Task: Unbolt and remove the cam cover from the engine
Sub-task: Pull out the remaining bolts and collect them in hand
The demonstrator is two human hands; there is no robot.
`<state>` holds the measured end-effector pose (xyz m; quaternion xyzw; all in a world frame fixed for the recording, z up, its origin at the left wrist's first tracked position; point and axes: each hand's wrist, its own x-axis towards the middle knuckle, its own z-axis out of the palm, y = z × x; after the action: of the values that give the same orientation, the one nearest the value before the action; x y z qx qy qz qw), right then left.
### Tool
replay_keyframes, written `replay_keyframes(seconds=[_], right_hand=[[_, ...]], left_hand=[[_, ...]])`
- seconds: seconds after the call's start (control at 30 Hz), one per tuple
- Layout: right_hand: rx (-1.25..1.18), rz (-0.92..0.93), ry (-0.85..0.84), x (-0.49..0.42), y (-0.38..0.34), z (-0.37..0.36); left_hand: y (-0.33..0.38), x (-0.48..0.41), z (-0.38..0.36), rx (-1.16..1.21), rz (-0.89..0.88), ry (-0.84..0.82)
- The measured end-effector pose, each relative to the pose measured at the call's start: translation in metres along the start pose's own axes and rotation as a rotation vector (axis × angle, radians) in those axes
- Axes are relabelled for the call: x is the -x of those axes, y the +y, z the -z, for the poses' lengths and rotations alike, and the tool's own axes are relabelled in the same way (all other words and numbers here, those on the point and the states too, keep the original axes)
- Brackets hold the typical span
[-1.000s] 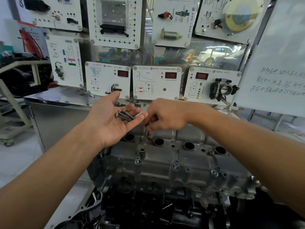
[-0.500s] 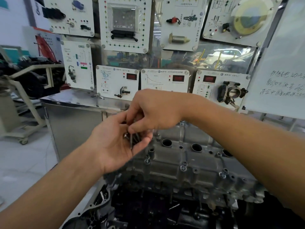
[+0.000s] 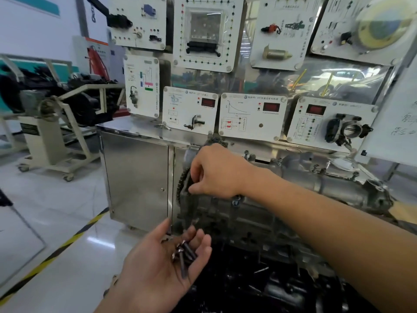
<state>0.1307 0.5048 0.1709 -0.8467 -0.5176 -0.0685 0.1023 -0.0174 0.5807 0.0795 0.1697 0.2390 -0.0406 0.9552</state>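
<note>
The grey aluminium cam cover (image 3: 327, 184) lies on top of the engine (image 3: 252, 224), right of centre. My left hand (image 3: 155, 265) is palm up below the engine's left end, and several dark bolts (image 3: 184, 256) lie loose on its relaxed fingers. My right hand (image 3: 218, 172) reaches across to the cover's left end, beside a toothed sprocket (image 3: 181, 184). Its fingers curl downward with thumb and forefinger close together. Whatever is between them is hidden.
A steel cabinet (image 3: 137, 175) stands behind the engine, topped by white training panels (image 3: 252, 116) with a throttle body (image 3: 347, 131). Another engine on a wheeled stand (image 3: 49, 136) is at the left. Yellow-black tape (image 3: 67, 242) marks the floor.
My right hand left my left palm and moved up to the cover's left end. My left hand dropped lower with the bolts. The view swung left and down.
</note>
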Motion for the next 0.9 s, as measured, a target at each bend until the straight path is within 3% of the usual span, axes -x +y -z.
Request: replay_keyframes(seconds=[0.23,0.33,0.57,0.63,0.77,0.9], right_hand=[[0.044,-0.154,0.046,0.004,-0.004,-0.018],[-0.002,-0.155,0.054,0.006,-0.004,-0.016],[-0.122,-0.071,0.245,0.02,-0.012,0.04],[-0.165,-0.013,0.152,0.033,-0.011,0.059],[0.047,0.066,-0.433,0.047,-0.017,0.04],[0.207,0.016,-0.486,0.049,-0.016,0.008]], left_hand=[[-0.015,-0.024,0.01,0.11,0.097,0.043],[-0.02,-0.035,0.006,0.081,0.027,0.066],[-0.018,-0.057,-0.001,-0.055,-0.119,0.068],[-0.019,-0.056,-0.001,-0.078,-0.114,0.046],[-0.025,-0.053,-0.007,-0.099,-0.077,-0.025],[-0.032,-0.048,-0.019,-0.126,-0.051,-0.106]])
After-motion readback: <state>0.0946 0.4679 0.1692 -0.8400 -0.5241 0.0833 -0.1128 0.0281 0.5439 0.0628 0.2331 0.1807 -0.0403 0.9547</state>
